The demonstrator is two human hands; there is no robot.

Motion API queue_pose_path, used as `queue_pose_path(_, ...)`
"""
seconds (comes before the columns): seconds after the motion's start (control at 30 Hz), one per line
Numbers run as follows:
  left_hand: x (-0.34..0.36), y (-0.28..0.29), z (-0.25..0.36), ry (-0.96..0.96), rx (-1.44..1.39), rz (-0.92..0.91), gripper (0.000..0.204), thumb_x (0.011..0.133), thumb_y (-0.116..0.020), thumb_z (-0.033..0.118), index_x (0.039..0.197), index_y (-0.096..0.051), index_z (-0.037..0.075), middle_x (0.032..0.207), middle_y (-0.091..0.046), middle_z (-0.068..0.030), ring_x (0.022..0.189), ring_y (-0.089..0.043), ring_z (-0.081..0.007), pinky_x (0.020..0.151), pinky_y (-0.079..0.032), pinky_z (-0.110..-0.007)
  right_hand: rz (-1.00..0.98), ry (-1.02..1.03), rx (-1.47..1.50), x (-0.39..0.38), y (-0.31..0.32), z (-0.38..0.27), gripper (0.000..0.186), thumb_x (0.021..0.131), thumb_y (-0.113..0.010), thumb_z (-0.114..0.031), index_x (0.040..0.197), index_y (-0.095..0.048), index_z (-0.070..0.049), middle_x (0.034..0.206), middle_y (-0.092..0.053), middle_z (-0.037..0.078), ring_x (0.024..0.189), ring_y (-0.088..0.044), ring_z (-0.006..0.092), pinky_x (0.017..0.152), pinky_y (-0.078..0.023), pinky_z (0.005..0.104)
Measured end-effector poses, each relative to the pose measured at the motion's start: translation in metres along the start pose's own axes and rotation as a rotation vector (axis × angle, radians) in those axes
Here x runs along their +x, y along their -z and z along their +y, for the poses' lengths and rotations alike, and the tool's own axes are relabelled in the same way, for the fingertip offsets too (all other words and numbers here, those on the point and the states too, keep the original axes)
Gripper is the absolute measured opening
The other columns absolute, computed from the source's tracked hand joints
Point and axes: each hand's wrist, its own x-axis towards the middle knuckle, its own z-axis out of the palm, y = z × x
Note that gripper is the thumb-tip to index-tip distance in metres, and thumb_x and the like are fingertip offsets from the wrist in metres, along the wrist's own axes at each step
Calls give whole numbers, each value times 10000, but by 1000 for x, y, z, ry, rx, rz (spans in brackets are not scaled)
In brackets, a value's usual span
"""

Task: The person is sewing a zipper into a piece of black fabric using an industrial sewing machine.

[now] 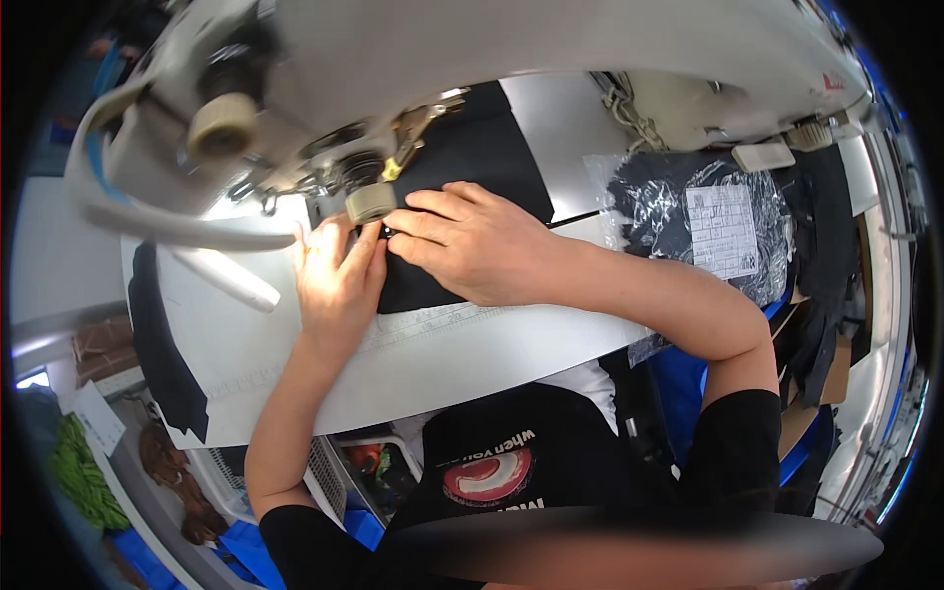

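Black fabric point(497, 147) lies on the white bed of a sewing machine, running under the needle area. My right hand point(482, 246) rests flat on it, fingers stretched out toward the needle. Beside the fabric's left edge, my left hand point(339, 275) presses down with extended fingers, its thumb close to my right fingertips. Just above both hands is the machine's beige round knob point(371, 202). The needle and the exact spot under my fingertips are hidden. Strong lamp light washes out part of my left fingers.
A clear plastic bag point(639, 211) with dark contents and a white label lies at the right. Another black piece point(162, 334) hangs at the table's left edge. The lamp arm point(187, 231) crosses on the left. Baskets point(329, 482) and green cloth point(87, 472) sit below.
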Motion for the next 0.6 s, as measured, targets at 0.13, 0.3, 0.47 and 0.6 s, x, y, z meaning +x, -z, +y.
queue_pose_path(0.13, 0, 3, 0, 29, -12, -48, 427, 788, -711, 81, 1209, -640, 79, 1088, -602, -85, 1023, -559, -273, 996, -345, -580, -2, 17, 16, -2, -5, 1, 264, 806, -622, -89, 1065, -629, -33, 1218, -591, 122, 1150, -540, 287, 932, -441, 422)
queue_pose_path(0.3, 1, 6, 3, 30, -39, -64, 458, 797, -701, 65, 1247, -619, 72, 1095, -599, -89, 996, -562, -273, 1001, -341, -565, 25, 38, -35, -2, -4, -1, 261, 800, -633, -97, 1048, -640, -18, 1215, -591, 124, 1153, -532, 289, 933, -435, 424)
queue_pose_path(0.47, 0, 6, 3, 33, -89, -34, 367, 818, -669, -3, 1183, -644, 4, 1179, -625, -127, 961, -588, -255, 866, -451, -362, 41, 28, -76, 0, -1, -2, 265, 782, -640, -81, 1046, -645, -59, 1201, -607, 68, 1104, -545, 256, 908, -437, 391)
queue_pose_path(0.6, -3, 3, -1, -16, -127, 65, 344, 766, -740, 98, 1099, -670, 48, 1209, -630, -85, 1009, -605, -245, 929, -441, -478, 15, 35, -35, 3, 4, -2, 254, 770, -643, -91, 1018, -656, -38, 1166, -627, 91, 1045, -570, 260, 832, -450, 385)
